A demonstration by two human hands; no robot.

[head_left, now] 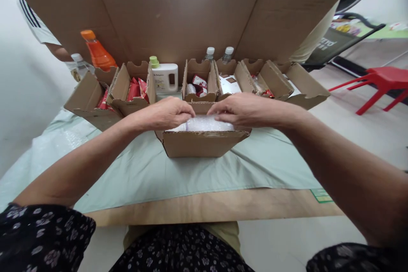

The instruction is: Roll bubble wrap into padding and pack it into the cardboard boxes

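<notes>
A small cardboard box stands before me on the cloth, its top open. Inside lies a clear bubble wrap bundle, level with the box rim; what it wraps cannot be made out. My left hand is at the bundle's left end, with thumb and fingers curled onto the plastic. From the other side my right hand reaches over the box, its bent fingers gripping the wrap near the back. The fingertips of both hands are partly hidden by the plastic.
Open cardboard bins holding small packages line the table's back. Behind them are a white jug, an orange bottle and a tall cardboard panel. Loose bubble wrap lies left; a red stool stands right. A person's arm shows behind.
</notes>
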